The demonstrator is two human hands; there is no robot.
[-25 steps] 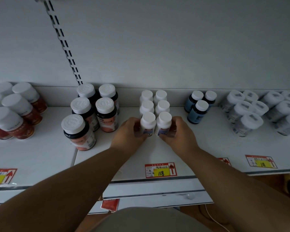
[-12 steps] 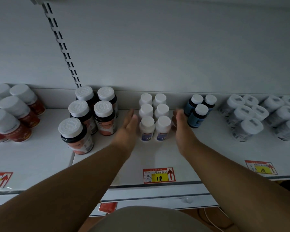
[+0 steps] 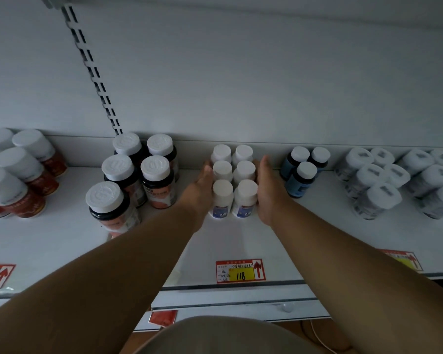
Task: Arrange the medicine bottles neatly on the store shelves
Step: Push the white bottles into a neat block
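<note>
Flat hands (image 3: pixel 200 192) (image 3: pixel 267 190) flank white bottles (image 3: pixel 234 180); tag (image 3: pixel 240 270) reads 118.

I see my two arms, bare from the bottom edge of the view up to the wrists, with no sleeves over them. My left hand (image 3: pixel 199 190) and right hand (image 3: pixel 268 192) are bare too: I see no gloves, rings, watch or bands on them. Low in the middle of the view, between the forearms, sits a rounded patch of plain grey-olive cloth (image 3: pixel 215 335), part of what I wear on my body. Its weave and cut are too dim to tell.
</note>
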